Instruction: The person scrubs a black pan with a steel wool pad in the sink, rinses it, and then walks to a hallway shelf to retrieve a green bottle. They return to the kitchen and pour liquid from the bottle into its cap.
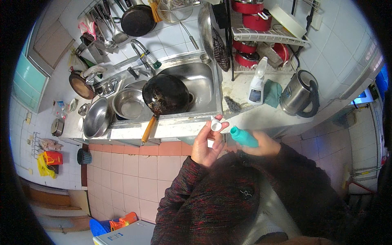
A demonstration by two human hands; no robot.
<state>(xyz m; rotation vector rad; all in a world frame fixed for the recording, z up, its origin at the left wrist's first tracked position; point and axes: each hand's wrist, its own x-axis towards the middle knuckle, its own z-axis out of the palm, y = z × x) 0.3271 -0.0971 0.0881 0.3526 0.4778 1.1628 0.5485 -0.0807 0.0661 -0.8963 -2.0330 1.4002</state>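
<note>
Between the fingers of my left hand is a small white cap, its hollow end facing up toward the camera. A small white piece also shows lower in that hand; what it is cannot be told. My right hand grips a teal plastic bottle, uncapped and tilted with its mouth toward the left hand. Both hands are in front of the counter's edge. Beyond them, a blackened wok with a wooden handle rests over the steel sink.
On the counter stand a white spray bottle, a teal cloth, a dark scouring pad and a steel electric kettle. Steel bowls sit left of the wok. A rack holds red pots.
</note>
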